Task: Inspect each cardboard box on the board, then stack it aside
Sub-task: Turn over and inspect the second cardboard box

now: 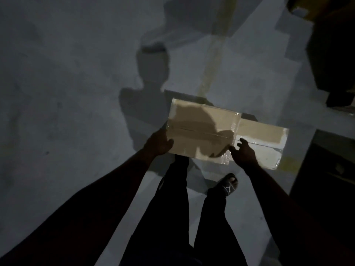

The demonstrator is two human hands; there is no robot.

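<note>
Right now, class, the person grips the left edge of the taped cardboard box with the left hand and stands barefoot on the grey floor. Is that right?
Not quite: the person is not barefoot. The head view shows a dark sandal on the visible foot. The rest holds: the left hand grips the left edge of the taped cardboard box, over the grey floor.

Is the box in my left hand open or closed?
Closed: the cardboard box has flat flaps meeting at a seam, with shiny tape over its edges.
</note>
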